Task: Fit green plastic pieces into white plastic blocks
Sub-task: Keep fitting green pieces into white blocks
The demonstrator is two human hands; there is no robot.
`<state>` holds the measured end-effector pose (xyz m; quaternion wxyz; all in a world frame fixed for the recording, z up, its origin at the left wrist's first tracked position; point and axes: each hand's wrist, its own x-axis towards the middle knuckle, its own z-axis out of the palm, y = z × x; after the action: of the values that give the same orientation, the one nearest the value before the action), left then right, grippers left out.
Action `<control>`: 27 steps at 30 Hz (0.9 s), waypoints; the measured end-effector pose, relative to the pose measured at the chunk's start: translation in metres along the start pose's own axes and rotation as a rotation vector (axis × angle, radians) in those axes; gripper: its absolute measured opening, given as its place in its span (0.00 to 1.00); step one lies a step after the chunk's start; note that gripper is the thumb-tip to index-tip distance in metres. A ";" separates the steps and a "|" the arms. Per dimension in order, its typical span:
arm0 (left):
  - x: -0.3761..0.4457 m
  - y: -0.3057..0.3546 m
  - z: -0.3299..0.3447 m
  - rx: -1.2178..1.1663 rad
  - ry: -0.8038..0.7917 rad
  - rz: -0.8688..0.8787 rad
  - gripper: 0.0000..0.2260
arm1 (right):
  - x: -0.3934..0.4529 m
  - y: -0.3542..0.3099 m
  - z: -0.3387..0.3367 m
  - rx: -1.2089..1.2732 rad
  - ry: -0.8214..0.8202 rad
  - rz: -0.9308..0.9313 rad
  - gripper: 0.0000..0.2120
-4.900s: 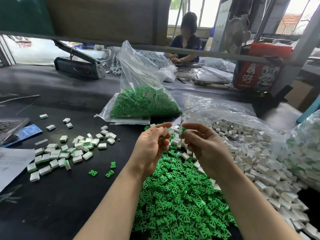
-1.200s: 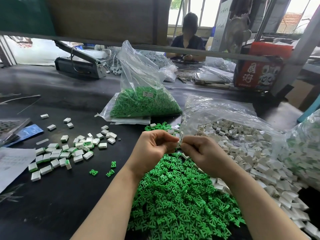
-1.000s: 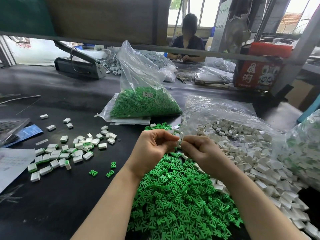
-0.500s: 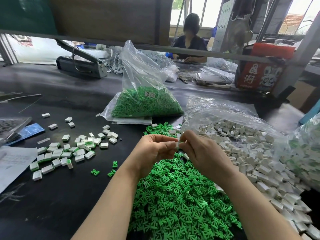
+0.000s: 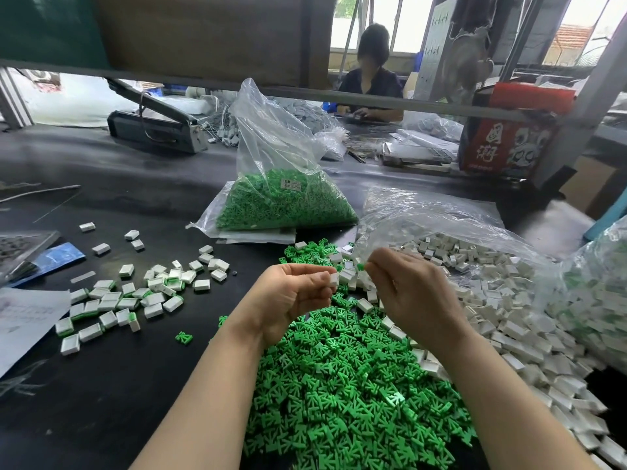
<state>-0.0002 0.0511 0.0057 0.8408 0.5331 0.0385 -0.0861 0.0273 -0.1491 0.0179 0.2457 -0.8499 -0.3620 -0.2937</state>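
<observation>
head view: the left hand (image 5: 291, 296) pinches a white block (image 5: 334, 279) at its fingertips; the right hand (image 5: 412, 293) pinches a green piece (image 5: 360, 266), just apart from the block. both hover over the green pile (image 5: 349, 385) near the desk's (image 5: 118, 395) front edge, white blocks heap (image 5: 509, 300) to the right.

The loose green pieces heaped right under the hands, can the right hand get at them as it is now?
Probably not yet: the heap lies open right below, but the right hand already pinches a green piece.
</observation>
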 end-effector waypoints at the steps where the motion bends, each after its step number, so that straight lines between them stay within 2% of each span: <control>1: 0.000 -0.001 0.001 -0.018 -0.009 0.019 0.06 | 0.000 -0.002 0.003 0.102 -0.002 0.078 0.12; 4: 0.000 -0.003 0.007 -0.037 -0.025 0.083 0.07 | 0.001 -0.009 0.012 0.336 -0.061 0.312 0.14; 6: 0.001 -0.003 0.009 -0.040 -0.027 0.113 0.07 | 0.002 -0.011 0.013 0.404 -0.085 0.374 0.14; 13: 0.000 -0.004 0.012 0.008 -0.035 0.182 0.07 | 0.003 -0.020 0.010 0.462 -0.114 0.383 0.15; 19: 0.000 -0.006 0.014 0.169 0.003 0.302 0.04 | 0.002 -0.016 0.009 0.479 -0.185 0.402 0.16; 21: 0.000 -0.007 0.014 0.215 0.004 0.336 0.06 | 0.001 -0.014 0.009 0.495 -0.204 0.408 0.16; 27: -0.003 -0.006 0.013 0.224 -0.018 0.377 0.07 | 0.000 -0.015 0.010 0.537 -0.207 0.408 0.14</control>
<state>-0.0049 0.0373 0.0065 0.7778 0.6202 -0.0793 0.0642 0.0189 -0.1332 0.0138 0.4761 -0.8350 -0.2720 -0.0452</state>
